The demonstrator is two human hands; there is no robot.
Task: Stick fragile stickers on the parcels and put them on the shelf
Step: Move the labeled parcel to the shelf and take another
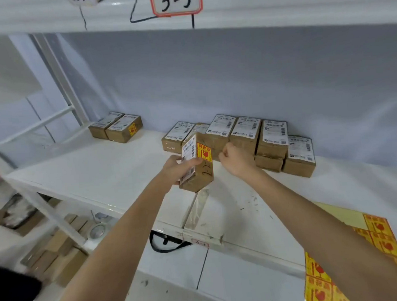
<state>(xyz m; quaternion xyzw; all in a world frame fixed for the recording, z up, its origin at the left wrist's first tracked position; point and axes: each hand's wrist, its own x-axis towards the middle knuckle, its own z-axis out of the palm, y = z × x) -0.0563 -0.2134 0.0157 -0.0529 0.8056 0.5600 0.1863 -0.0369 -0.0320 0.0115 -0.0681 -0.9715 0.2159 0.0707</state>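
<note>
Brown cardboard parcel (pixel 195 171), yellow fragile sticker (pixel 203 152) facing out, stands gripped in left hand (pixel 178 167) fingers; right hand (pixel 234 159), at three o'clock, is curled empty, likely after pressing.

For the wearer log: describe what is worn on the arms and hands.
Nothing is worn on either. The left hand and right hand are bare, without gloves, and no rings or watch are visible. Both forearms are uncovered up to the frame edge; no sleeves show.
</note>
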